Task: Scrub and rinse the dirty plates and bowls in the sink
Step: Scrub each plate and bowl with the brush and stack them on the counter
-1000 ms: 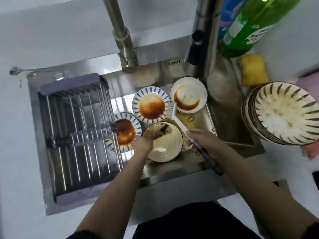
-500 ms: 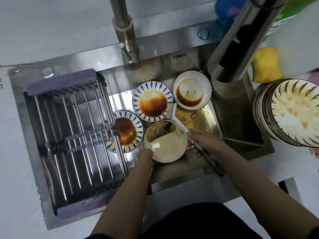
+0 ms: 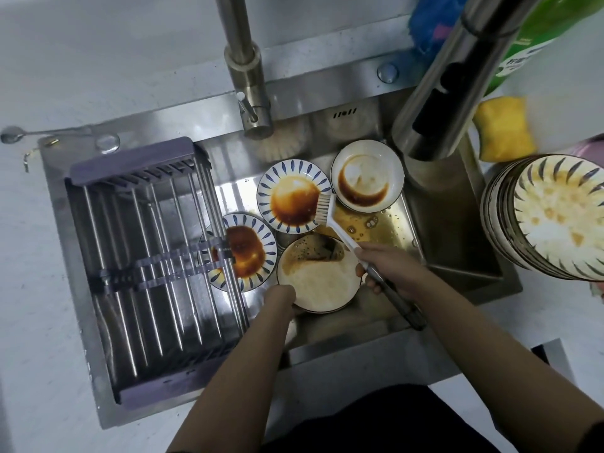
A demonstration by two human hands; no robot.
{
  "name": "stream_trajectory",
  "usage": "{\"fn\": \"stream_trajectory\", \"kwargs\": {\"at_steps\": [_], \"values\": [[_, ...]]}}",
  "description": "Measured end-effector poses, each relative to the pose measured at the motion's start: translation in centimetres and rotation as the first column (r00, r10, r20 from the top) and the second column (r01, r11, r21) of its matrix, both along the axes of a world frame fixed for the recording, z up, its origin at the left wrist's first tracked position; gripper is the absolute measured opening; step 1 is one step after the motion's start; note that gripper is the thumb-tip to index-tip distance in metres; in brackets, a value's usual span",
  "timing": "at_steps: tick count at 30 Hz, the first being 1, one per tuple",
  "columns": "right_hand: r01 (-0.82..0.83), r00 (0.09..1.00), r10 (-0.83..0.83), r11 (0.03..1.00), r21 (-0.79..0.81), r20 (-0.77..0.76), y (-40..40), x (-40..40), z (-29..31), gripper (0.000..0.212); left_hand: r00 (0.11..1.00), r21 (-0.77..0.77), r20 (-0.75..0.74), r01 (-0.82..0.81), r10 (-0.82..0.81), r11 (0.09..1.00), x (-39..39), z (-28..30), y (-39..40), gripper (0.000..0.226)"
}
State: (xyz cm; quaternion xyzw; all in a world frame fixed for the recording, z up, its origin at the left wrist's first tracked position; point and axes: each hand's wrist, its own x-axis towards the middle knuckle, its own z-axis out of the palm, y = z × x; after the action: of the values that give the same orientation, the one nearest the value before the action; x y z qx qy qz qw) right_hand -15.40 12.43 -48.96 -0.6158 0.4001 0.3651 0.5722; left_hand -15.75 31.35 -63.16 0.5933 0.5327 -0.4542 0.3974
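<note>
Steel sink [image 3: 343, 349] with four brown-stained plates [image 3: 289, 201].

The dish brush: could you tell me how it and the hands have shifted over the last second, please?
The dish brush, gripped by the right hand, swung its bristles from the sink floor gap onto the blue-patterned plate's rim. The left hand slid from the cream plate's left edge to its near-left rim, and keeps holding it. The other two dirty dishes and the rack stayed put.
</note>
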Motion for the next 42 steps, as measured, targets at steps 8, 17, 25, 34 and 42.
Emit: {"fn": "stream_trajectory", "kwargs": {"at_steps": [8, 17, 25, 34, 42], "values": [[-0.007, 1.0, 0.007, 1.0, -0.008, 0.015, -0.8, -0.7, 0.4, 0.032, 0.998, -0.073, 0.061, -0.008, 0.012, 0.997, 0.4, 2.9, -0.4, 0.04], [-0.054, 0.996, 0.057, 0.998, -0.036, 0.074, -2.0, -1.6, 2.9, 0.027, 0.9, -0.036, 0.434, 0.071, -0.048, 0.997, 1.2, 7.9, -1.5, 0.036], [-0.037, 0.989, 0.037, 0.999, -0.006, 0.144, -4.4, -2.2, 4.7, 0.031, 0.662, 0.307, 0.668, 0.171, -0.34, 0.936, 3.3, 13.0, -4.0, 0.047], [-0.205, 0.947, 0.228, 0.971, -0.122, 0.224, -6.1, -1.3, 6.4, 0.027, 0.455, 0.572, 0.685, 0.148, -0.569, 0.807, 4.5, 17.5, -7.1, 0.046], [-0.429, 0.804, 0.531, 0.83, -0.355, 0.269, -6.8, -1.4, 8.0, 0.039, 0.488, 0.454, 0.778, -0.001, -0.396, 0.891, 4.6, 18.9, -6.2, 0.051]]}}
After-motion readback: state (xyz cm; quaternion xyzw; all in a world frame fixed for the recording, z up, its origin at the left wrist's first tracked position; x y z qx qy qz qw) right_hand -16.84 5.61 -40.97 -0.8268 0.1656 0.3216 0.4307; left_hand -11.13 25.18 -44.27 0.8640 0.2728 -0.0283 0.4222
